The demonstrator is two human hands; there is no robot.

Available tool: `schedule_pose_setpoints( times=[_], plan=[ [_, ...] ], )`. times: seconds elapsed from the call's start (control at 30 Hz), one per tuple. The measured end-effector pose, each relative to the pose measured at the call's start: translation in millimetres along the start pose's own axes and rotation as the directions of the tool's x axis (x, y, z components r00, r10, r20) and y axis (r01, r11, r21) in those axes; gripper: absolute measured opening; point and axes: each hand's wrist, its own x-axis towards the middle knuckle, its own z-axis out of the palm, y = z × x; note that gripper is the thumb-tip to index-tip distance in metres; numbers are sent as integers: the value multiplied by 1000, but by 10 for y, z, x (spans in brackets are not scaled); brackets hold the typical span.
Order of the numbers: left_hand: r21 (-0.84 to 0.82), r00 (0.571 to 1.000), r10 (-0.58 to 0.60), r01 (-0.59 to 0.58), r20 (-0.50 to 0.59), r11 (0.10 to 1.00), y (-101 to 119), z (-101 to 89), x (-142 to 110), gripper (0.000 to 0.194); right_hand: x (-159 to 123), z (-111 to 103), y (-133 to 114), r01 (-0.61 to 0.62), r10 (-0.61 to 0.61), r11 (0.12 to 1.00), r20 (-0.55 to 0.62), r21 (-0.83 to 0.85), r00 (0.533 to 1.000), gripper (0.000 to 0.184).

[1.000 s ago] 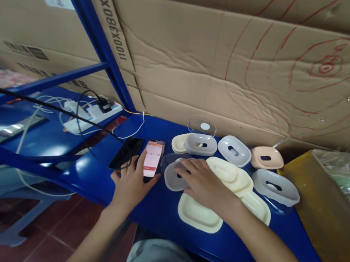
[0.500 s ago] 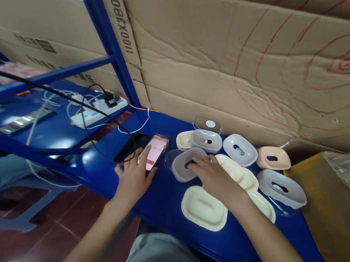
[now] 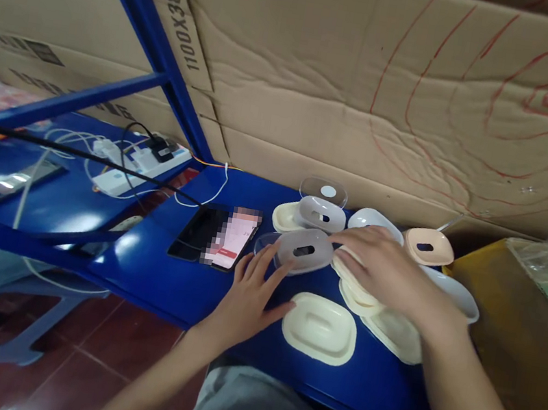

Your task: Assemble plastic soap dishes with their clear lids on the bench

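My left hand (image 3: 252, 292) reaches over the blue table (image 3: 173, 279) with its fingers stretched out. Its fingertips touch the near edge of a grey slotted plastic tray (image 3: 304, 250). My right hand (image 3: 389, 268) lies flat on a stack of cream trays (image 3: 351, 290), fingers pointing left and spread. Another cream tray (image 3: 319, 328) lies alone in front, between my two arms. A phone with a lit pink screen (image 3: 235, 244) and a black phone (image 3: 193, 237) lie left of the grey tray.
Behind are a second grey tray (image 3: 322, 214), a clear lid (image 3: 324, 190), a white dish (image 3: 370, 217), a pink dish (image 3: 428, 247) and a grey dish (image 3: 456, 300). A yellow-brown box (image 3: 517, 340) with plastic bags stands right. A power strip (image 3: 139, 166) with cables lies left. Cardboard sheets form the back wall.
My left hand left the lit phone and moved right to the grey tray. My right hand let go of the grey tray and shifted right onto the cream stack.
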Motion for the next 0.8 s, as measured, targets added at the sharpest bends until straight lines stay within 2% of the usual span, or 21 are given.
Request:
schedule_pose_setpoints(
  times=[0.07, 0.13, 0.23, 0.27, 0.3, 0.37, 0.43, 0.53, 0.8],
  plan=[
    [13, 999, 41, -42, 19, 999, -11, -10, 7, 70, -217, -94, 28, -75, 71, 996, -118, -38, 991, 38],
    [22, 997, 69, -70, 19, 997, -30, 1, 6, 65, -468, -51, 24, -117, 107, 990, -115, -81, 988, 38],
    [22, 997, 45, -44, -55, 999, -59, 51, 7, 47, -836, 253, 50, -10, 11, 999, 32, -36, 999, 33],
    [18, 995, 29, -28, -96, 999, -65, 69, 8, 39, -939, 385, 88, -5, 7, 1000, 41, -30, 999, 32],
    [12, 990, 15, -13, -140, 1000, -68, 84, 12, 31, -1026, 518, 142, -15, 16, 999, 33, -35, 999, 33],
    [4, 974, 3, -3, -226, 1000, -69, 98, 20, 17, -1143, 749, 278, -36, 33, 998, -58, -48, 998, 32],
    [5, 957, 16, -15, -289, 1000, -65, 90, 26, 8, -1185, 911, 398, -54, 52, 998, -142, -12, 989, 31],
    [16, 941, 41, -38, -337, 999, -57, 57, 20, 6, -1162, 1027, 448, -41, 51, 998, -197, 56, 979, 33],
    [-32, 911, 11, -27, -413, 999, -3, 31, -1, 13, -1165, 1028, 363, 74, -54, 996, -327, 47, 943, 44]
  ],
)
